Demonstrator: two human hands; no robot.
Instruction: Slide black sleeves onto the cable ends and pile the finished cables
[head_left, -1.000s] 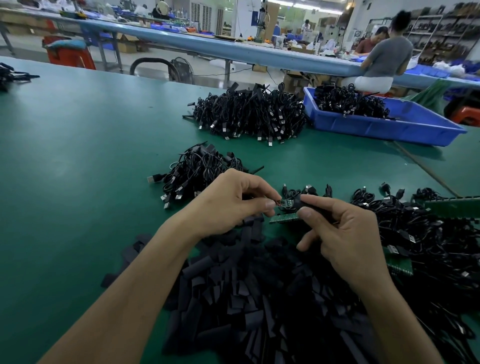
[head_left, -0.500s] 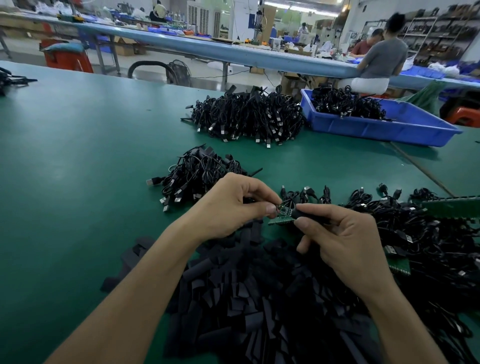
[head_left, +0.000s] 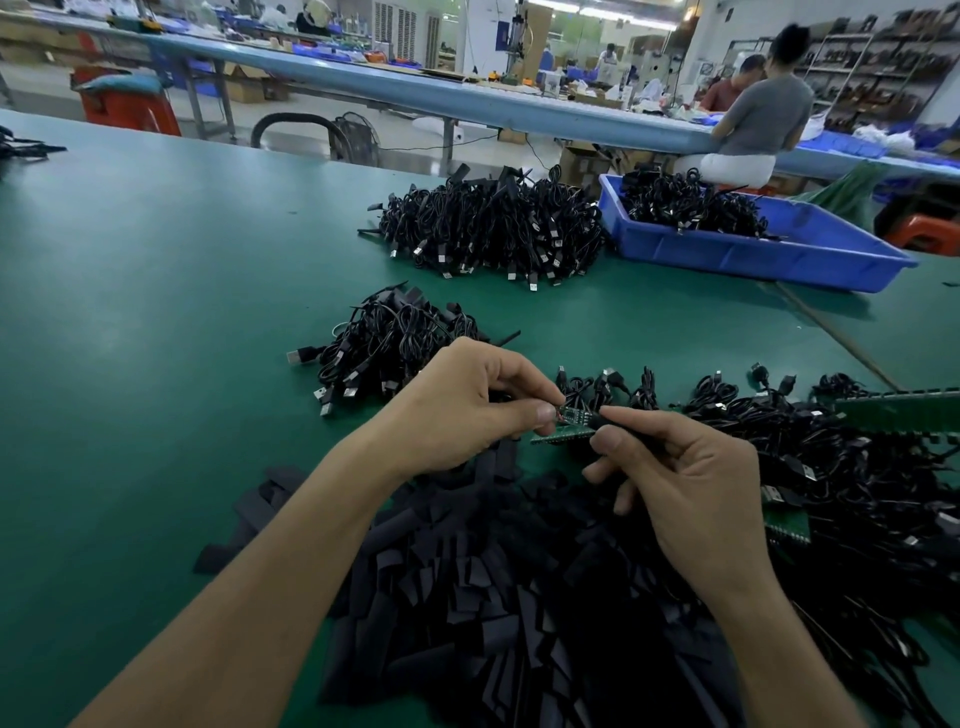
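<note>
My left hand (head_left: 462, 405) pinches the small circuit-board end of a cable (head_left: 574, 417) between thumb and forefinger. My right hand (head_left: 680, 483) pinches a black sleeve (head_left: 602, 422) that meets that end. A heap of loose black sleeves (head_left: 493, 582) lies under both hands. Just beyond my left hand sits a small pile of black cables (head_left: 384, 345) with USB plugs. A tangle of black cables (head_left: 841, 467) spreads out to the right.
A larger cable pile (head_left: 493, 228) lies farther back on the green table (head_left: 156, 291). A blue tray (head_left: 753, 254) holding cables stands at the back right. Green circuit-board strips (head_left: 898, 410) lie among the right-hand cables. People sit at a long blue bench behind.
Both hands stay together at the cable end; the sleeve in my right hand has edged slightly left along it. The piles have not moved.
</note>
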